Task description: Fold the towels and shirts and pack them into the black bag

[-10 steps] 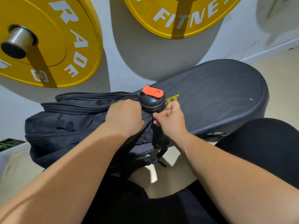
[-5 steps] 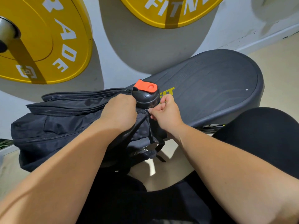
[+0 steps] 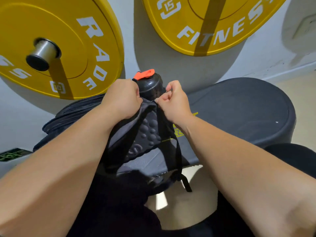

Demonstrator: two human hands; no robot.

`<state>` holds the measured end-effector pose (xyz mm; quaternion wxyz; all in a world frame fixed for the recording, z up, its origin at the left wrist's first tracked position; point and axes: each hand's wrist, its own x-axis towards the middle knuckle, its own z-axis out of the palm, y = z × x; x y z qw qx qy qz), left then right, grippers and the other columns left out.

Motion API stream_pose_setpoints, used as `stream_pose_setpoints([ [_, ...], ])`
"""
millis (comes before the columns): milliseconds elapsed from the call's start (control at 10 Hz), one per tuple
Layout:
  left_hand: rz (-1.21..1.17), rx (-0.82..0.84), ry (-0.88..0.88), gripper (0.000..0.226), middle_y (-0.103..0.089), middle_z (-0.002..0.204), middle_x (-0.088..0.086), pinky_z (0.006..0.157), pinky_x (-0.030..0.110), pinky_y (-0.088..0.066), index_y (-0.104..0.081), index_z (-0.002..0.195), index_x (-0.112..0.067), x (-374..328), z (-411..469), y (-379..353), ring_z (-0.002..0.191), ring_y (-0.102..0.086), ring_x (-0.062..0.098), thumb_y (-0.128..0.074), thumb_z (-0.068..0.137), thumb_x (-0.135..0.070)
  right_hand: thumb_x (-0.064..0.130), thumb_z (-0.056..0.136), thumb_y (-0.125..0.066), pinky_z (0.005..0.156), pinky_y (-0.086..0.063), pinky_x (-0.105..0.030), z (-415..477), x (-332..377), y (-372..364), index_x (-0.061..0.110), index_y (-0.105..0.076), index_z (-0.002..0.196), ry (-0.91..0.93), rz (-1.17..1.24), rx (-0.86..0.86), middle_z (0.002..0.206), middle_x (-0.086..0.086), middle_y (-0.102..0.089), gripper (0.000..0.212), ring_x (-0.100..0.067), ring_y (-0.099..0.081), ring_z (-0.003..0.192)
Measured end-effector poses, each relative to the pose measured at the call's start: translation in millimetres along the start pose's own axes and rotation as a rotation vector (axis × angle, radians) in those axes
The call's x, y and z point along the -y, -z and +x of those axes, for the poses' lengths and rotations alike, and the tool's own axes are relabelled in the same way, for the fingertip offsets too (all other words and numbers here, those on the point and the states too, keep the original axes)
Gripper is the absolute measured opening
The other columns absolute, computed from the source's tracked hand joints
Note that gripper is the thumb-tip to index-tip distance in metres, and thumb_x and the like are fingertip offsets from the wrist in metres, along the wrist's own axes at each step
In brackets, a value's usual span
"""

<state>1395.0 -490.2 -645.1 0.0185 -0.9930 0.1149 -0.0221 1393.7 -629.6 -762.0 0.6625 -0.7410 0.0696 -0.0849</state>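
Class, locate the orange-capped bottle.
Head view, upper centre: the bottle sits at the top of the black bag, between the left hand and right hand.

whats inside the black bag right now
Only a black bottle with an orange cap shows, sticking up from the top of the black bag. The left hand grips the fabric and the right hand pinches the zipper pull; the fabric hides whatever else is inside.

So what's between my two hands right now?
Head view: a black bottle with an orange cap sits between left hand and right hand, above the black bag.
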Motion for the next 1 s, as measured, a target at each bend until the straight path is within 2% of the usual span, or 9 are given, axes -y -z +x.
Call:
stream_pose_setpoints([
  [100, -0.044, 0.018, 0.042, 0.020, -0.065, 0.078, 0.005, 0.070, 0.034, -0.051, -0.063, 0.071, -0.020, 5.4, 9.7, -4.1, 0.078, -0.061, 0.026, -0.070, 0.087, -0.029, 0.007, 0.083, -0.071, 0.059, -0.039, -0.011, 18.2, 7.8, 0.3, 0.018, -0.039, 0.095, 0.062, -0.081, 0.056, 0.067, -0.003, -0.057, 0.036, -0.013, -0.047, 0.062],
  [200, -0.120, 0.108, 0.104, 0.028, -0.064, 0.076, 0.003, 0.070, 0.032, -0.048, -0.057, 0.063, -0.022, 2.2, 14.2, -26.5, 0.080, -0.062, 0.026, -0.072, 0.086, -0.029, 0.006, 0.082, -0.070, 0.057, -0.037, -0.010, 22.1, -8.0, 5.4, 0.016, -0.039, 0.097, 0.025, -0.168, 0.066, 0.070, -0.007, -0.060, 0.035, -0.014, -0.049, 0.063],
  [400, -0.178, 0.200, 0.145, 0.010, -0.068, 0.089, 0.010, 0.071, 0.035, -0.050, -0.066, 0.079, -0.013, -34.3, 17.4, -71.0, 0.089, -0.064, 0.033, -0.068, 0.085, -0.020, 0.006, 0.083, -0.069, 0.061, -0.037, -0.025, 15.0, -49.8, 24.9, 0.017, -0.040, 0.095, -0.116, -0.283, -0.015, 0.072, -0.001, -0.062, 0.033, -0.016, -0.056, 0.068],
  [500, -0.197, 0.143, 0.156, 0.010, -0.068, 0.092, 0.010, 0.072, 0.037, -0.052, -0.062, 0.079, -0.014, -38.4, 16.4, -80.1, 0.088, -0.063, 0.033, -0.066, 0.085, -0.019, 0.006, 0.084, -0.069, 0.056, -0.033, -0.019, 15.6, -52.2, 25.7, 0.016, -0.042, 0.095, -0.113, -0.308, -0.030, 0.071, 0.001, -0.060, 0.031, -0.012, -0.054, 0.066],
  [600, -0.218, 0.146, 0.145, 0.014, -0.068, 0.094, 0.008, 0.069, 0.035, -0.048, -0.060, 0.079, -0.016, -37.8, 13.3, -79.7, 0.086, -0.061, 0.030, -0.069, 0.085, -0.026, 0.006, 0.084, -0.068, 0.059, -0.036, -0.023, 15.2, -50.5, 24.4, 0.015, -0.044, 0.094, -0.115, -0.320, -0.036, 0.069, 0.004, -0.056, 0.028, -0.012, -0.053, 0.067],
  [700, -0.239, 0.174, 0.104, 0.024, -0.069, 0.098, 0.007, 0.079, 0.038, -0.054, -0.069, 0.091, -0.012, -38.0, 6.5, -71.6, 0.091, -0.064, 0.029, -0.073, 0.083, -0.034, 0.009, 0.086, -0.061, 0.069, -0.045, -0.031, 14.2, -47.6, 26.4, 0.018, -0.047, 0.097, -0.136, -0.331, -0.032, 0.075, 0.004, -0.060, 0.021, -0.020, -0.057, 0.075],
  [800, -0.294, 0.160, 0.066, 0.023, -0.071, 0.089, 0.006, 0.082, 0.041, -0.056, -0.074, 0.084, -0.011, -35.1, -3.5, -61.0, 0.086, -0.064, 0.028, -0.072, 0.083, -0.034, 0.015, 0.083, -0.054, 0.080, -0.056, -0.042, 12.0, -44.3, 31.2, 0.032, -0.048, 0.095, -0.185, -0.285, 0.031, 0.081, 0.001, -0.069, 0.021, -0.024, -0.067, 0.083],
  [900, -0.367, 0.147, 0.065, 0.023, -0.072, 0.085, 0.008, 0.081, 0.040, -0.055, -0.074, 0.083, -0.010, -34.0, -17.8, -51.1, 0.085, -0.064, 0.028, -0.069, 0.085, -0.032, 0.016, 0.082, -0.057, 0.085, -0.057, -0.048, 2.5, -33.1, 36.1, 0.033, -0.050, 0.092, -0.238, -0.241, 0.113, 0.083, -0.004, -0.070, 0.021, -0.027, -0.070, 0.084],
  [1000, -0.477, 0.067, 0.100, 0.022, -0.073, 0.088, 0.009, 0.083, 0.036, -0.053, -0.076, 0.087, -0.009, -33.9, -27.4, -32.3, 0.090, -0.064, 0.029, -0.067, 0.088, -0.030, 0.018, 0.083, -0.059, 0.081, -0.059, -0.045, -3.7, -13.1, 37.6, 0.031, -0.050, 0.091, -0.199, -0.254, 0.093, 0.086, -0.003, -0.069, 0.017, -0.026, -0.070, 0.085],
])
